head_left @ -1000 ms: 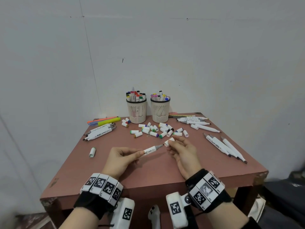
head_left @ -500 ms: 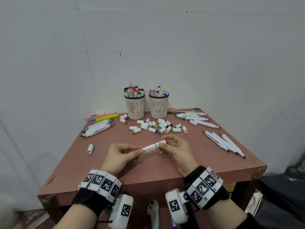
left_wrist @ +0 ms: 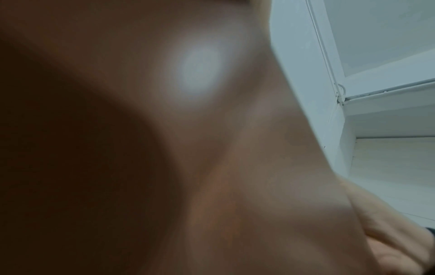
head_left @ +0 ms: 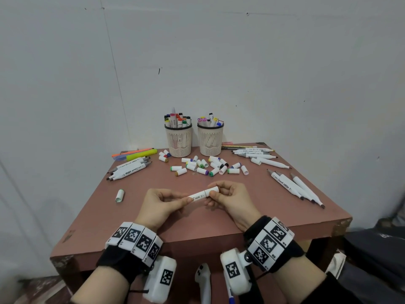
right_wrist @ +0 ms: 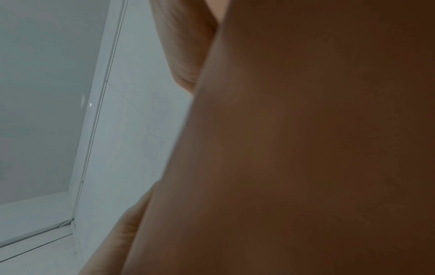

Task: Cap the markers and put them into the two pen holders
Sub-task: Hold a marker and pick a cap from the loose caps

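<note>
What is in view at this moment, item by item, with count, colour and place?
white marker: one, capped at its right end, held between both hands
cream slotted pen holders: two, table rear, full of markers
loose white caps: many, coloured ends, in front of the holders; one lies apart, left
uncapped white markers: groups at left, rear right, right
highlighters: yellow and orange, rear left
reddish-brown table: one
left hand: pinches the barrel
right hand: pinches the cap end
</note>
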Motion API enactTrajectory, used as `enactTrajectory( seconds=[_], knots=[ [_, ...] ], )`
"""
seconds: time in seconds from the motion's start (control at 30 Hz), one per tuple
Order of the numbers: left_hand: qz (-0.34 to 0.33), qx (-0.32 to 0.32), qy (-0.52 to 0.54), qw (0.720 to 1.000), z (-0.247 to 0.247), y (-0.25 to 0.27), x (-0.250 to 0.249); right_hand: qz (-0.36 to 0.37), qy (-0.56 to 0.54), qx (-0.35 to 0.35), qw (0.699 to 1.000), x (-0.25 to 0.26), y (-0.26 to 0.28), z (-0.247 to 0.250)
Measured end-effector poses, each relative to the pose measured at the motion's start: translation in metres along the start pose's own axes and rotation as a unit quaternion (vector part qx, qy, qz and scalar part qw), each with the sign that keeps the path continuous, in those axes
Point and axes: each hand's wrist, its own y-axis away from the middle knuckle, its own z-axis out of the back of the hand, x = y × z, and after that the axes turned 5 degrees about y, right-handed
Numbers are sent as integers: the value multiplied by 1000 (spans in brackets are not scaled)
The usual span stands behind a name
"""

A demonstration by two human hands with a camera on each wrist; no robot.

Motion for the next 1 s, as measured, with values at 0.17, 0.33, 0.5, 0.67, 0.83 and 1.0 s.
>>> enactTrajectory(
  seconds=[0.17, 0.33, 0.5, 0.67, 0.83, 1.0],
  knots=[
    [-24, 1, -37, 999, 4, 0, 0, 14, -4, -25, 1000, 1, 0, -2],
    [-63, -82, 2, 995, 6, 1, -3, 19, -11, -80, 997, 1, 0, 0],
    [-46, -114, 113, 986, 10, 4, -4, 13, -11, -95, 995, 3, 2, 0],
    [-51, -141, 134, 980, 14, 8, -5, 4, -32, -91, 995, 7, 5, 1],
    [-105, -156, 90, 978, 18, 2, -32, -8, -14, -60, 998, 21, 13, 18],
    [-175, -134, -62, 974, 17, -30, -77, 17, 138, -66, 988, 49, 18, 64]
  ],
)
